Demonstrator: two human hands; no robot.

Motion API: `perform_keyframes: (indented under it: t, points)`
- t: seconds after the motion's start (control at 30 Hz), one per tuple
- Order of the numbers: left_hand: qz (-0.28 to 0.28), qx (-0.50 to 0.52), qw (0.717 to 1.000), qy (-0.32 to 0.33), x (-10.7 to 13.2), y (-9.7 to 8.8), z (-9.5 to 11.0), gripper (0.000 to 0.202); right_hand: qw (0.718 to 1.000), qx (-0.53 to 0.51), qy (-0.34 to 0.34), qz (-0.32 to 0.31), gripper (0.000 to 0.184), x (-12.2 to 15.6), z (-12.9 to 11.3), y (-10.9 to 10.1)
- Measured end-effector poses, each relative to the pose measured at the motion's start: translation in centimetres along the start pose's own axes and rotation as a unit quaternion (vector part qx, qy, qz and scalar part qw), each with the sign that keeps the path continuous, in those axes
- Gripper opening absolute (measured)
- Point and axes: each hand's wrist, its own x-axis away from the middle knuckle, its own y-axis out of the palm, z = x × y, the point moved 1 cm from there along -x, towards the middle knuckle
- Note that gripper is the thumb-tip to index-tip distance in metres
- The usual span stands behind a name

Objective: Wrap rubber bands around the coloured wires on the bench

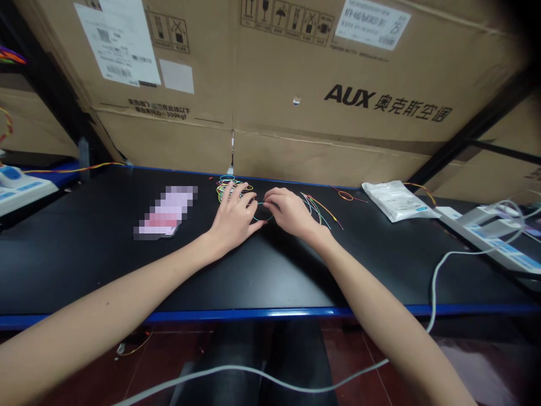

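On the black table [105, 265], my left hand [234, 219] and my right hand [288, 212] meet near the far edge. Between their fingertips they pinch a thin teal wire loop [262, 217], which lies against the tabletop. My left fingers partly rest over a pile of coiled coloured wire loops [228, 185]. Just right of my right hand lies a bundle of straight coloured wires [320, 209], fanned out on the table.
Large cardboard boxes [321, 84] wall off the back. A plastic bag [397, 200] and an orange wire loop [345, 195] lie at right, with a white power strip [490, 239] and grey cable [435, 282]. A blurred pink object [167, 213] lies at left.
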Motion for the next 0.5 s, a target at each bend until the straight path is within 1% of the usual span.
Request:
perform_keyframes:
  t: [0.07,0.13,0.27,0.4,0.5]
  points:
    - [0.003,0.0,1.0,0.0,-0.02,-0.02,0.02,0.03,1.0,-0.026,0.0,-0.005,0.02,0.02,-0.02,-0.37]
    - [0.006,0.001,1.0,-0.005,-0.03,-0.02,0.01,0.03,0.999,-0.039,0.005,0.013,0.017,0.05,-0.06,-0.75]
    - [0.006,0.007,1.0,-0.017,0.02,0.08,-0.08,0.031,0.998,-0.018,0.012,0.06,0.007,0.09,-0.17,-1.08]
    - [0.003,0.018,1.0,-0.017,0.08,0.22,-0.14,0.029,0.997,0.001,0.023,0.071,0.003,0.07,-0.16,-0.99]
    - [0.007,0.014,1.0,-0.014,0.09,0.25,-0.15,0.029,0.997,0.007,0.031,0.075,0.004,0.04,-0.1,-0.82]
